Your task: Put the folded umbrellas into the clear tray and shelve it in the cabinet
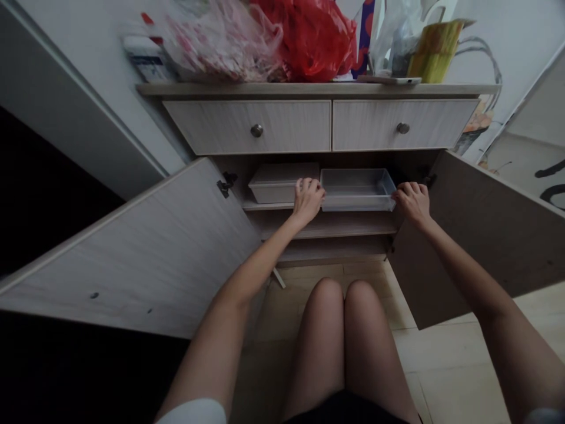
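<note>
Curling half shut inside an open cupboard (132, 247), the left hand (308, 201) sits at the left end of a clear plastic tray (357, 191) and the right hand (412, 203) at its right end; whether either grips cannot be told. The tray rests on a shelf (267, 206), just beside a white box (282, 191).
</note>
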Available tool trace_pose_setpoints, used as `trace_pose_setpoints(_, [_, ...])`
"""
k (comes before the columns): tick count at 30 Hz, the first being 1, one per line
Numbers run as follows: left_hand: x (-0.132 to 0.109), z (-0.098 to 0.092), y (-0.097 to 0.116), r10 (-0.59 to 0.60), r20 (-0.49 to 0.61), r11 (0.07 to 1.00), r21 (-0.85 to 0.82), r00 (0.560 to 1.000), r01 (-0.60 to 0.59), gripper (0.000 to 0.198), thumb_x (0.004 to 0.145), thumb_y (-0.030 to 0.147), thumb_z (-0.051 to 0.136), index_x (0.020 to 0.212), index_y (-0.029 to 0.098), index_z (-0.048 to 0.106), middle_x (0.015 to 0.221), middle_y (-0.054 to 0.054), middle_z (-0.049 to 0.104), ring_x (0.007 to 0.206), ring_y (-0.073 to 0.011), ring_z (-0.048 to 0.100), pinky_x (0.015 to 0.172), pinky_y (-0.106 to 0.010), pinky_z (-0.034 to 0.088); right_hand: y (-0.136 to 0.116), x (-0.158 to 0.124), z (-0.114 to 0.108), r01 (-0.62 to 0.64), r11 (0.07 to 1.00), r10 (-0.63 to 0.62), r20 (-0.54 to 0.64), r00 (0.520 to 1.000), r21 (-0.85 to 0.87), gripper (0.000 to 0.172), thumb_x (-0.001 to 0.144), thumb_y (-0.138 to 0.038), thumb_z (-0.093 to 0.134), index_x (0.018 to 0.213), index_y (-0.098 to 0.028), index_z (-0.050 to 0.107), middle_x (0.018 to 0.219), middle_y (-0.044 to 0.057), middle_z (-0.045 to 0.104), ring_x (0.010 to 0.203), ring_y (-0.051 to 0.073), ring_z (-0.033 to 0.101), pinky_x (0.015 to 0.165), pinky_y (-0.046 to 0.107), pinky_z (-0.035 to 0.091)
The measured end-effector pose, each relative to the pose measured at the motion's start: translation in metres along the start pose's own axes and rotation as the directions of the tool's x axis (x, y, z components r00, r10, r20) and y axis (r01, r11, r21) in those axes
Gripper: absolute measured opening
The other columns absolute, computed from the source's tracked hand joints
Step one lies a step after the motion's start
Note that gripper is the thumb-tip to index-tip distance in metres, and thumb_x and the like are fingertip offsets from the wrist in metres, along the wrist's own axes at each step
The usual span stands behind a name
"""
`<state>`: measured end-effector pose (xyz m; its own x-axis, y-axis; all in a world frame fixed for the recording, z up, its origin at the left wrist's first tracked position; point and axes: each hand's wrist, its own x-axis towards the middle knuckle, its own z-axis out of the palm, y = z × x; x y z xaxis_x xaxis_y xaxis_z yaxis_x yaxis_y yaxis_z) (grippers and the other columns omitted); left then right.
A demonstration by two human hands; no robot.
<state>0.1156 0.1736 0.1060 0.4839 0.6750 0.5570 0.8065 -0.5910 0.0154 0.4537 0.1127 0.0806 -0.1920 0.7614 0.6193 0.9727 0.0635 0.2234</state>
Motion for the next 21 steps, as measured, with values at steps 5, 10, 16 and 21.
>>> trace_pose_setpoints(5, [-0.057,-0.019,0.013,-0.025,0.001,0.999,-0.039,1.0,0.025,0.015,0.091,0.022,0.059,0.096,0.023,0.073,0.118,-0.012,0.063,0.125,-0.0317,0.044,0.115,-0.059,0.022,-0.022,-0.051,-0.039,-0.018,0.998,0.012,0.087,0.996,0.068,0.027,0.098,-0.027,0.046,0.101,-0.026,0.073,0.118,0.01,0.065,0.109,0.028,0.048,0.095,0.042,0.028])
trace_pose_setpoints(10, [-0.13,-0.031,0.028,-0.057,0.029,0.997,-0.057,0.998,0.058,0.017,0.091,0.023,0.058,0.096,0.027,0.074,0.114,-0.01,0.066,0.121,-0.0306,0.048,0.113,-0.058,0.024,-0.051,-0.107,-0.061,0.028,0.99,-0.04,0.082,0.996,0.138,0.022,0.096,-0.023,0.051,0.099,-0.029,0.072,0.114,0.007,0.068,0.107,0.027,0.051,0.096,0.041,0.029])
trace_pose_setpoints(16, [-0.21,-0.038,0.044,-0.132,0.067,0.987,-0.078,0.989,0.137,0.019,0.092,0.022,0.057,0.092,0.03,0.074,0.108,-0.009,0.069,0.117,-0.0305,0.052,0.111,-0.057,0.029,-0.083,-0.162,-0.079,0.129,0.973,-0.136,0.02,0.991,0.191,0.022,0.097,-0.019,0.051,0.094,-0.03,0.07,0.101,0.004,0.072,0.101,0.024,0.056,0.092,0.039,0.031])
trace_pose_setpoints(21, [-0.241,-0.033,0.049,-0.154,0.06,0.983,-0.088,0.986,0.159,0.019,0.092,0.023,0.056,0.09,0.029,0.074,0.103,-0.009,0.071,0.114,-0.0304,0.055,0.11,-0.058,0.031,-0.099,-0.187,-0.083,0.165,0.969,-0.163,-0.029,0.986,0.181,0.017,0.097,-0.021,0.056,0.091,-0.028,0.07,0.093,0.003,0.072,0.094,0.022,0.058,0.091,0.039,0.033])
